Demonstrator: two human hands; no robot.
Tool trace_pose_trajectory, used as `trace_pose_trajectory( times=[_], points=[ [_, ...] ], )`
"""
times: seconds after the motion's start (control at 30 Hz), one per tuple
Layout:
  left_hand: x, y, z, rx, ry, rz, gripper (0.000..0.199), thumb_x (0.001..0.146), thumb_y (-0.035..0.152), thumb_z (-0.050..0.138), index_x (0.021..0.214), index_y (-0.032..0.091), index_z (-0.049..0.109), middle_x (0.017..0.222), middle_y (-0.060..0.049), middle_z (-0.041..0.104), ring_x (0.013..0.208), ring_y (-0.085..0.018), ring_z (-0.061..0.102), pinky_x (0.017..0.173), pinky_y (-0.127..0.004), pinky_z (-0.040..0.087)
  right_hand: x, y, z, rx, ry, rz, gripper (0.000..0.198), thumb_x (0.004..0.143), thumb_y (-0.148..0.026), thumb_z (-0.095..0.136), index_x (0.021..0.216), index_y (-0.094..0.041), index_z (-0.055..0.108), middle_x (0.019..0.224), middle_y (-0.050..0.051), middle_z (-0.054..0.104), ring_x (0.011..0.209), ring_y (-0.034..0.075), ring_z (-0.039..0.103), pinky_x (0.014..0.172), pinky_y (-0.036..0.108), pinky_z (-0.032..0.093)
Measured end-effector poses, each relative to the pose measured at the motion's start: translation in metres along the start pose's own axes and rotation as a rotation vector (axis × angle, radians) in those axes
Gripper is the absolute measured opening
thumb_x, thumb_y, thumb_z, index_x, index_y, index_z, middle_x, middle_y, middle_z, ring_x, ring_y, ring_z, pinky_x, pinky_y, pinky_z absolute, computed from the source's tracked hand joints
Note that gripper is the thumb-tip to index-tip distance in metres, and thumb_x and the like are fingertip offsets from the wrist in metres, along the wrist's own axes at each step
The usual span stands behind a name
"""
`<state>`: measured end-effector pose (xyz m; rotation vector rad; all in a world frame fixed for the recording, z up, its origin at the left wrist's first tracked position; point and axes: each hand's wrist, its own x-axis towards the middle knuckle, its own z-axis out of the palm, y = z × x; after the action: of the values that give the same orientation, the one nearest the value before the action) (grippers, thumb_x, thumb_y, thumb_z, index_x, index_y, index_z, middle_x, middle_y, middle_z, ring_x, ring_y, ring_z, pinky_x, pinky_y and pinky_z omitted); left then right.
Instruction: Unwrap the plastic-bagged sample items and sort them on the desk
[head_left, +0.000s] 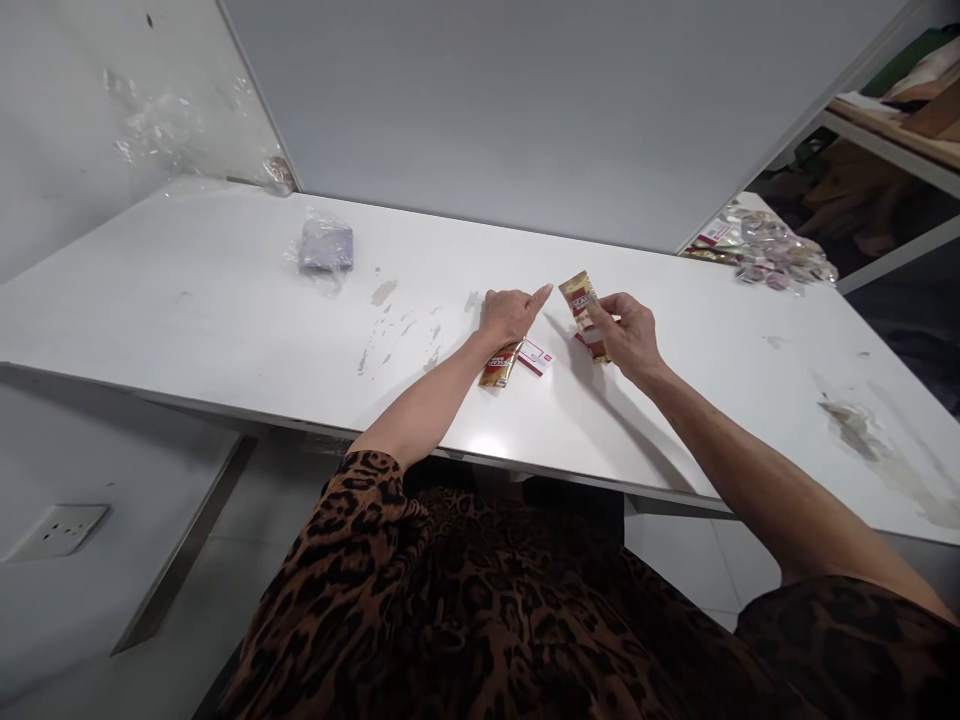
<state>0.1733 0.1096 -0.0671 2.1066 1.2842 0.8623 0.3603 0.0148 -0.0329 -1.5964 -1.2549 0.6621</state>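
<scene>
My right hand [630,330] pinches a gold-and-red coffee sachet [577,295] between thumb and fingers, raised just over the table. Below those fingers shows more gold and red wrapper; whether it belongs to the same sachet I cannot tell. My left hand [510,315] is curled with its thumb stretched out toward the right hand. Another gold coffee sachet [496,370] sticks out from under the left hand, its upper end hidden by the palm. Beside it lies a small white card with red edges [536,357].
The white table [247,330] has worn marks on its top. Toward the back left sits a purple block in clear wrap [326,247]. Clear plastic [161,130] hangs at the left wall. A heap of small packets [780,250] lies back right, near a shelf [892,145]. A tall grey panel [487,120] closes the back.
</scene>
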Motion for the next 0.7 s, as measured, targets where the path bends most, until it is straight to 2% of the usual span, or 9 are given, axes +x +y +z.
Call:
trace_pose_trajectory(
  times=[0.1,0.17,0.27,0.33,0.4,0.53,0.63,0.7],
  points=[
    [-0.002,0.002,-0.003,-0.107,0.093,-0.056,0.076,0.105,0.076,0.038,0.051,0.024,0.050,0.054,-0.003,0.046,0.068,-0.021,0.058,0.080,-0.038,0.046,-0.012,-0.013,0.011,0.092,-0.028,0.013,0.060,0.073,-0.076,0.081,0.088,-0.026,0.053,0.083,0.004,0.062,0.072,0.018,0.058,0.057,0.030,0.049],
    [-0.002,0.006,-0.008,-0.217,0.213,-0.127,0.076,0.107,0.076,0.032,0.058,0.024,0.056,0.055,-0.002,0.043,0.065,-0.020,0.054,0.073,-0.036,0.043,-0.023,-0.023,0.022,0.158,-0.120,0.052,0.068,0.067,-0.081,0.084,0.089,-0.026,0.051,0.084,0.004,0.062,0.073,0.019,0.059,0.059,0.032,0.051],
    [-0.003,0.012,-0.016,-0.329,0.340,-0.214,0.072,0.107,0.075,0.030,0.070,0.024,0.065,0.056,-0.001,0.041,0.065,-0.019,0.052,0.069,-0.035,0.041,-0.041,-0.033,0.039,0.264,-0.292,0.111,0.073,0.064,-0.087,0.083,0.091,-0.026,0.053,0.089,0.004,0.062,0.076,0.020,0.059,0.062,0.034,0.052],
    [-0.003,0.015,-0.021,-0.350,0.379,-0.254,0.070,0.107,0.075,0.031,0.076,0.024,0.068,0.056,-0.001,0.040,0.065,-0.019,0.052,0.069,-0.034,0.040,-0.050,-0.037,0.049,0.297,-0.368,0.110,0.071,0.069,-0.088,0.079,0.093,-0.025,0.056,0.089,0.004,0.061,0.076,0.019,0.056,0.064,0.033,0.048],
    [-0.005,0.018,-0.025,-0.355,0.409,-0.275,0.070,0.108,0.075,0.030,0.079,0.025,0.069,0.056,0.000,0.038,0.065,-0.018,0.051,0.068,-0.034,0.039,-0.055,-0.039,0.055,0.284,-0.448,0.097,0.065,0.073,-0.080,0.081,0.097,-0.024,0.058,0.089,0.003,0.060,0.078,0.019,0.055,0.066,0.033,0.045],
    [-0.010,0.026,-0.025,-0.388,0.414,-0.238,0.071,0.108,0.076,0.026,0.078,0.025,0.065,0.057,0.000,0.040,0.065,-0.017,0.051,0.067,-0.033,0.041,-0.058,-0.038,0.058,0.211,-0.553,0.046,0.057,0.067,-0.051,0.094,0.103,-0.024,0.059,0.091,0.001,0.060,0.083,0.019,0.055,0.072,0.034,0.044],
    [-0.016,0.030,-0.021,-0.451,0.376,-0.177,0.071,0.109,0.073,0.020,0.075,0.023,0.059,0.063,-0.001,0.050,0.068,-0.015,0.055,0.070,-0.031,0.046,-0.059,-0.035,0.051,0.296,-0.520,0.074,0.051,0.070,-0.048,0.089,0.101,-0.023,0.058,0.088,0.001,0.060,0.078,0.018,0.056,0.069,0.033,0.045],
    [-0.018,0.027,-0.017,-0.487,0.350,-0.139,0.068,0.111,0.070,0.019,0.080,0.023,0.057,0.074,-0.002,0.060,0.073,-0.014,0.060,0.073,-0.029,0.050,-0.055,-0.031,0.036,0.411,-0.443,0.130,0.055,0.069,-0.047,0.091,0.105,-0.023,0.056,0.093,0.001,0.065,0.079,0.018,0.061,0.070,0.033,0.050]
  ],
)
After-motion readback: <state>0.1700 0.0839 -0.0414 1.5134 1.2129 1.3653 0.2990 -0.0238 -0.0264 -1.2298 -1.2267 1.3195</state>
